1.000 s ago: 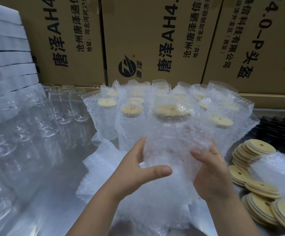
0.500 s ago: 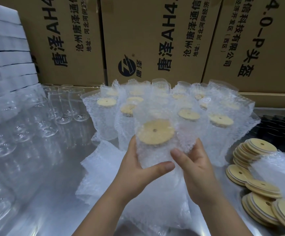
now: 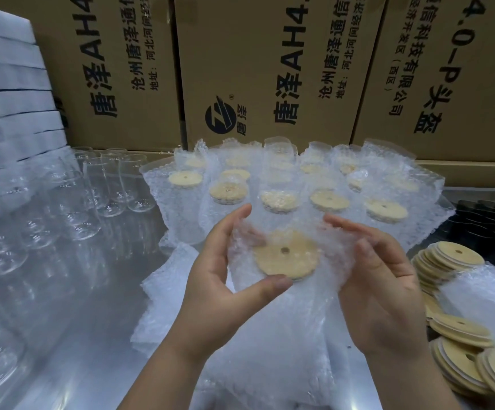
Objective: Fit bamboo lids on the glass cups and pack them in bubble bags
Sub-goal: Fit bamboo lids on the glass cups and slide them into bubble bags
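Item: lidded glass cup in bubble bag [image 3: 332, 235], held above the table, top tilted toward the wearer

Left hand [image 3: 210, 279]: half-open, fingers curved behind the bag's left side, thumb stretched across the front just under the bamboo lid [image 3: 286, 255]; grips the bag.
Right hand [image 3: 385, 291]: half-open, fingers laid over the bag's upper right, thumb pressing the film from the front; holds the bag.
Cup itself: hidden by the film; only the lid, with 1 centre hole, shows through.

Handling note (judgement): the step looks like settling the cup in the bag. Keep the lid seated flat, smooth the slack film upward, support the base, then stand it upright.

Beyond the held bag: packed cups [image 3: 329, 199] in rows, upright.
Beneath it: flat bubble bags [image 3: 269, 356] in a pile on the steel table [image 3: 92, 335].
To its right: loose lids [image 3: 447, 257] in stacks.
To its left: bare glass cups [image 3: 116, 184].
Far behind it: printed cartons [image 3: 269, 69]
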